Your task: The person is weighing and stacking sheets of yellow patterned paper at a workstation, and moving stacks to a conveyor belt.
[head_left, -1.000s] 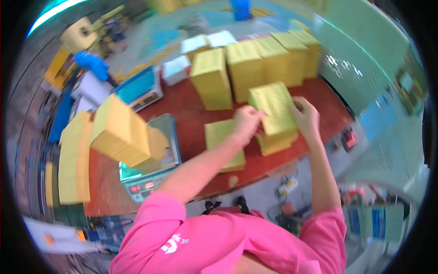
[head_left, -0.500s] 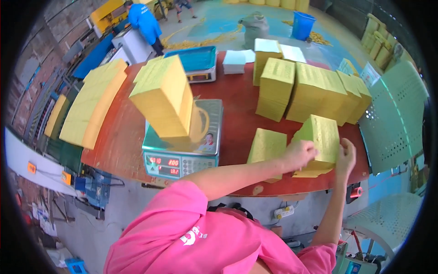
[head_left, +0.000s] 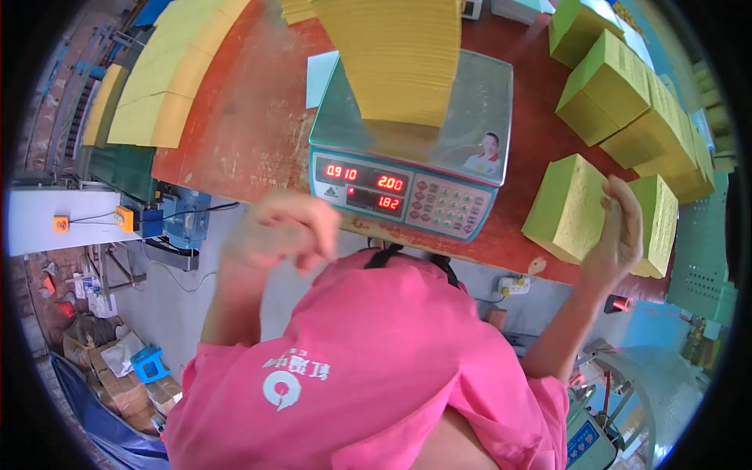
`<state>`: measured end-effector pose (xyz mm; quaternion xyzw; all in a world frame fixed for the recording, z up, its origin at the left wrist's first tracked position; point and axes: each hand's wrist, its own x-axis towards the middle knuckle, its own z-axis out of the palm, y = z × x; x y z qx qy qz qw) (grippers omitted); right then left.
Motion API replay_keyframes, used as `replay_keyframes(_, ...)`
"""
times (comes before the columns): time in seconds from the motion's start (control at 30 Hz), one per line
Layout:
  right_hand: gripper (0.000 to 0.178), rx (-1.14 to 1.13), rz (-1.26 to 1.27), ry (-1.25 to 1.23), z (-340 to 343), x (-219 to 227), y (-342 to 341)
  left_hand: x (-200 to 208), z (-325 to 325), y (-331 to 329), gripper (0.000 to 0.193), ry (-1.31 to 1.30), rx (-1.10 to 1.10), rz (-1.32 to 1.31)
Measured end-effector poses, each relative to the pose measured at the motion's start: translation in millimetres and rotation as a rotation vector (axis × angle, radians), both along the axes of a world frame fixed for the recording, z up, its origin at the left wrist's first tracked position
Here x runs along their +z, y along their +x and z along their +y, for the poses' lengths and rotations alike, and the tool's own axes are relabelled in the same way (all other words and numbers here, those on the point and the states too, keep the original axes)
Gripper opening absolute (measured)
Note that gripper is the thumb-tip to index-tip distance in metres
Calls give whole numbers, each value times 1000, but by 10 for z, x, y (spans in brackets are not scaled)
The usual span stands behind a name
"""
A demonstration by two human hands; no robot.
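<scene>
My left hand (head_left: pixel 282 227) is blurred and hangs in the air just in front of the electronic scale (head_left: pixel 407 188); its fingers are curled and hold nothing. A tall stack of yellow paper (head_left: pixel 399 55) stands on the scale's pan. My right hand (head_left: pixel 620 227) rests with its fingers apart between two yellow-green paper stacks, one to its left (head_left: pixel 565 207) and one to its right (head_left: pixel 658 223), at the front edge of the red table (head_left: pixel 251 125). My pink shirt (head_left: pixel 368 368) fills the lower middle.
More yellow-green stacks (head_left: pixel 619 94) stand in a row at the table's back right. Flat yellow sheets (head_left: pixel 164 78) lie along its left end. Below the table's left are a blue box with cables (head_left: pixel 176 223), a white panel (head_left: pixel 47 223) and cardboard boxes (head_left: pixel 117 384).
The view has swung left and closer onto the scale. My left hand has left the paper stack and risen in front of the scale. My right hand stays at the stacks.
</scene>
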<state>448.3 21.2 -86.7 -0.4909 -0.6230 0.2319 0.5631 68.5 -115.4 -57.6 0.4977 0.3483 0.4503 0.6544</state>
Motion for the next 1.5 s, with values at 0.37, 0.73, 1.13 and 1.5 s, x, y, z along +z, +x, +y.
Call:
replay_keyframes(0.37, 18, 130, 152, -40, 94, -119, -1373, 94, 356, -1085, 49, 165, 120, -120)
replay_keyframes(0.73, 18, 156, 137, -111, -2, -133, -1582, 811, 1553, -543, 23, 959, 474, 587)
replay_keyframes(1.13, 14, 156, 233, -146, 31, -242, -1511, 886, 1922, -437, 13, 761, 278, 716)
replay_keyframes(1.5, 17, 304, 329, -245, -46, -22, -1459, 1044, 1650, -177, 10, 1204, 579, 879)
